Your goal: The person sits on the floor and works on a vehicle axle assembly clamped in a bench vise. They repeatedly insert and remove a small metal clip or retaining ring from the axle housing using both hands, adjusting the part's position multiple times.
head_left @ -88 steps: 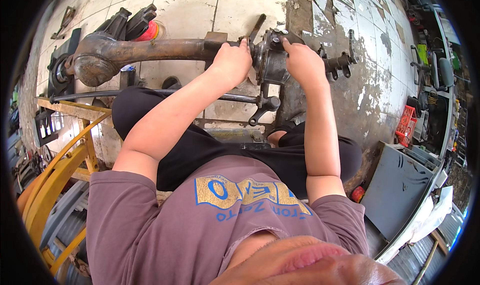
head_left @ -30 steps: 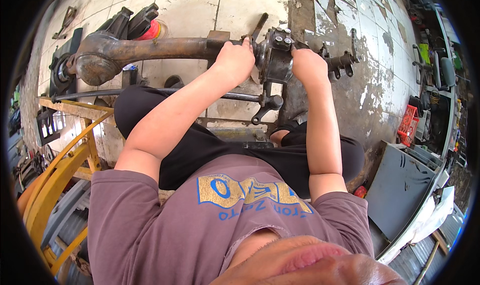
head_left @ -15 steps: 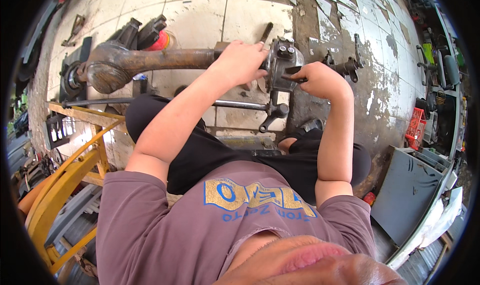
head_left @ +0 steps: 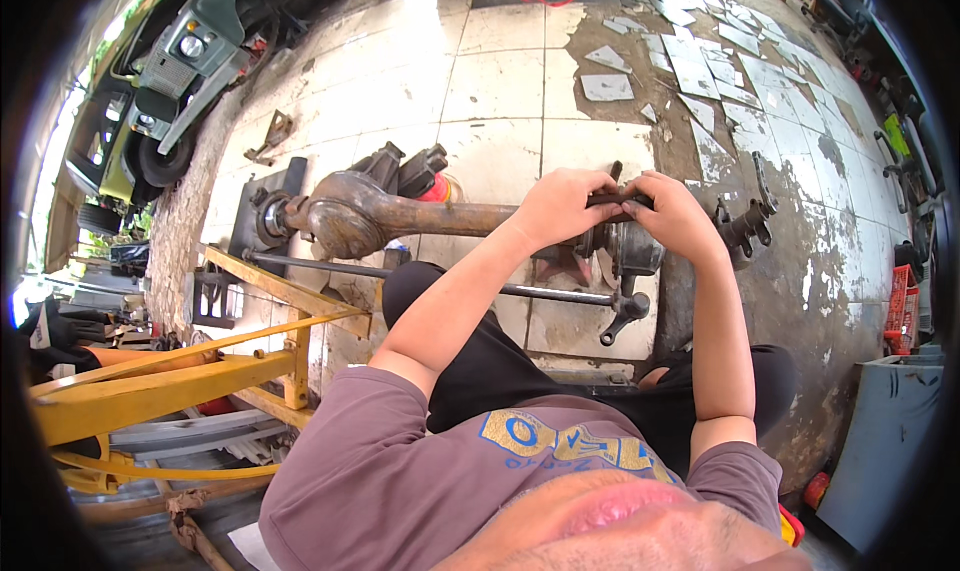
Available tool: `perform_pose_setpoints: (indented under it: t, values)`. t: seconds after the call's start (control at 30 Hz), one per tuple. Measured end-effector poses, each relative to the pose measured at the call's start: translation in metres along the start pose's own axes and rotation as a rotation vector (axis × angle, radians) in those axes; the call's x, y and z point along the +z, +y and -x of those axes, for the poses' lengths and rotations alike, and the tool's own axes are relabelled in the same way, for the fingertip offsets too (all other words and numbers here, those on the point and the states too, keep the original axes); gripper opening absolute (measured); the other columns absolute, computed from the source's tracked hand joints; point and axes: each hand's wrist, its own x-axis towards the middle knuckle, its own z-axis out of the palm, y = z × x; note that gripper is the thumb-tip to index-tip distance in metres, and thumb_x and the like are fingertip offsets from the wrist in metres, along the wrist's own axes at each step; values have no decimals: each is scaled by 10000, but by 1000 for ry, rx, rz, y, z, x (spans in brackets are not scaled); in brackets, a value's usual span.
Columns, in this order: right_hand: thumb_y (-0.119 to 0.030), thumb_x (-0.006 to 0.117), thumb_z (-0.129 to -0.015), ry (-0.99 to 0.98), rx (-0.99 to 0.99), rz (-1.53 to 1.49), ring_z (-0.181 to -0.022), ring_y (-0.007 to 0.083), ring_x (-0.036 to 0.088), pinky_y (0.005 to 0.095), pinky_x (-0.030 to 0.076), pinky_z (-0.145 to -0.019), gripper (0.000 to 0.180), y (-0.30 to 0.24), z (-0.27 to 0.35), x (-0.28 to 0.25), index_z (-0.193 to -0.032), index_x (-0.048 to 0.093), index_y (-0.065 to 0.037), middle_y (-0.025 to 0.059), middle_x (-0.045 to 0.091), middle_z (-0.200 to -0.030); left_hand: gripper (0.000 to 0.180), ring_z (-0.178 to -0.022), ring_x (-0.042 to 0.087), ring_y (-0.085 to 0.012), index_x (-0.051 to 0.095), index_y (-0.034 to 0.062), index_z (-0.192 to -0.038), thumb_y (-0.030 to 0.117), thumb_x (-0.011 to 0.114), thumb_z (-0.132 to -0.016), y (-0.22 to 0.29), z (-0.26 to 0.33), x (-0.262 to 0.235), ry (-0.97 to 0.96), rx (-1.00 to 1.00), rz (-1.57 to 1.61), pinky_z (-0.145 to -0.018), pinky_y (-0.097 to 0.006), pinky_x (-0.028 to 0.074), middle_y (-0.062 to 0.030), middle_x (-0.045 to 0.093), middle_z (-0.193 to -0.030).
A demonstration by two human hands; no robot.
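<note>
Yellow frame [head_left: 165, 398], red crate [head_left: 902, 313]

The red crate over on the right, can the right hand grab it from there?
Probably not without leaning or moving: the red crate is well off to the side, with floor between, and the right hand seems busy pinching a dark piece together with the left hand.

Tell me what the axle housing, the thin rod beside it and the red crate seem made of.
Axle housing: likely iron or steel, judging by its dull, rust-brown, blotchy surface.
Thin rod: probably steel, since it is slim, straight-looking and dark with a bright sheen; whether bare or painted, I cannot tell.
Red crate: looks like plastic, from its even colour and openwork side.
</note>
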Motion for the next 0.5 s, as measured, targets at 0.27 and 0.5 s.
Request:
perform_pose_setpoints:
  t: [0.27,0.5]
  values:
    - [-46,792,-922,235,119,-682,-1005,124,645,289,540,-889,507,-16,-5,4,-1408,651,-6,85,722,-1143,306,-836,658,-100,685,-17,-1130,222,795,-973,0,-10,-21,118,-225,415,-748,-295,541,-63,732,-996]
    - [4,783,-914,232,50,-713,-1018,115,656,286,545,-910,487,-41,6,2,-1388,670,-11,71,733,-1139,327,-951,693,-132,705,-6,-1136,210,840,-931,9,-3,-52,37,-140,299,-857,-304,559,-66,741,-1027]
